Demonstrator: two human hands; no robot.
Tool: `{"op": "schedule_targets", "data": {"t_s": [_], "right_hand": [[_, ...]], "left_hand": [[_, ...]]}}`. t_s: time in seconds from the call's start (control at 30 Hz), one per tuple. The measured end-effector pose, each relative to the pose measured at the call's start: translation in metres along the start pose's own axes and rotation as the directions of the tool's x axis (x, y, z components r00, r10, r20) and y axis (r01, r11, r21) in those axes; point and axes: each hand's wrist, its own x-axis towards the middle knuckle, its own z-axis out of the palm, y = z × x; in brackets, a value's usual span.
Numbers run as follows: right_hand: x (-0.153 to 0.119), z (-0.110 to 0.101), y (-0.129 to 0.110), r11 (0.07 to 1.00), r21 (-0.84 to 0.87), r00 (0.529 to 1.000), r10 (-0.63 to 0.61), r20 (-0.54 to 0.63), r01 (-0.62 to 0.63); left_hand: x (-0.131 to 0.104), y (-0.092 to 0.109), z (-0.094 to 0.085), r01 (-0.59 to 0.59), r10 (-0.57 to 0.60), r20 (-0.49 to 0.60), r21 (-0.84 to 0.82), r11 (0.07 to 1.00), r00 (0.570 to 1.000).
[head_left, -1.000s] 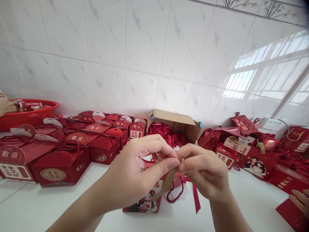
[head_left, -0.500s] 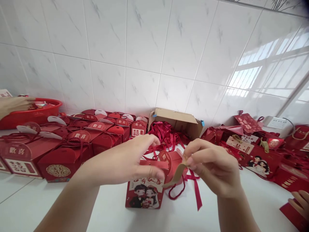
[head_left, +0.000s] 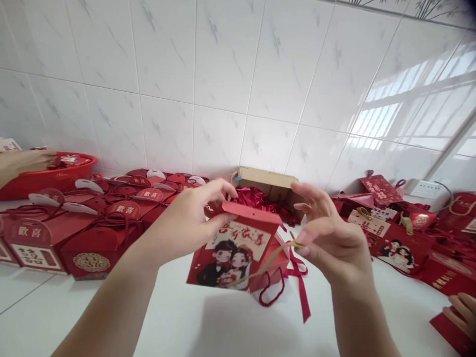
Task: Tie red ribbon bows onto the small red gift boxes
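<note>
My left hand (head_left: 199,220) pinches the upper left edge of a red gift box (head_left: 230,263) printed with a cartoon bride and groom. The box is tilted and raised off the white tabletop. Thumb and forefinger of my right hand (head_left: 327,238) grip one end of a gold ribbon (head_left: 271,260); its other end trails down across the box's front. Behind the held box stands another red box, partly hidden, with a dark red cord handle (head_left: 272,292). A loose red ribbon (head_left: 303,292) lies on the table beside it.
Rows of red boxes (head_left: 100,238) fill the left. A co-worker's hand (head_left: 26,163) reaches into a red basin (head_left: 74,173). By the wall stands a cardboard box (head_left: 267,176) with red ribbons. More red boxes (head_left: 397,253) and another person's hand (head_left: 463,310) are at right.
My left hand has taken hold of the bride-and-groom box and lifted and tilted it. My right hand still pinches the gold ribbon, its other fingers now more spread.
</note>
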Motion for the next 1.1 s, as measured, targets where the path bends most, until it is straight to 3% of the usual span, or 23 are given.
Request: {"op": "schedule_targets", "data": {"t_s": [0.07, 0.17, 0.37, 0.43, 0.6, 0.77, 1.1], "right_hand": [[0.001, 0.009, 0.004, 0.997, 0.042, 0.996, 0.060, -0.070, -0.058], [0.001, 0.021, 0.011, 0.982, 0.106, 0.984, 0.163, -0.071, -0.155], [-0.003, 0.034, 0.014, 0.981, 0.034, 0.971, 0.195, -0.137, -0.192], [-0.004, 0.035, 0.013, 0.979, 0.035, 0.970, 0.204, -0.133, -0.201], [-0.005, 0.037, 0.013, 0.977, 0.048, 0.970, 0.212, -0.122, -0.208], [-0.005, 0.039, 0.014, 0.975, 0.054, 0.969, 0.220, -0.115, -0.215], [-0.003, 0.037, 0.013, 0.973, 0.074, 0.967, 0.227, -0.116, -0.220]], "left_hand": [[0.000, 0.004, 0.004, -0.067, 0.050, -0.166, -0.100, 0.993, 0.985], [0.000, 0.011, 0.017, -0.182, 0.094, -0.360, -0.220, 0.958, 0.928], [0.002, 0.019, 0.049, -0.244, 0.067, -0.580, -0.232, 0.942, 0.812], [0.003, 0.018, 0.055, -0.249, 0.047, -0.596, -0.262, 0.932, 0.802], [0.004, 0.017, 0.055, -0.312, 0.040, -0.550, -0.412, 0.856, 0.834], [0.006, 0.019, 0.055, -0.235, -0.032, -0.587, -0.374, 0.897, 0.809], [0.005, 0.018, 0.055, -0.262, 0.031, -0.597, -0.304, 0.916, 0.802]]}}
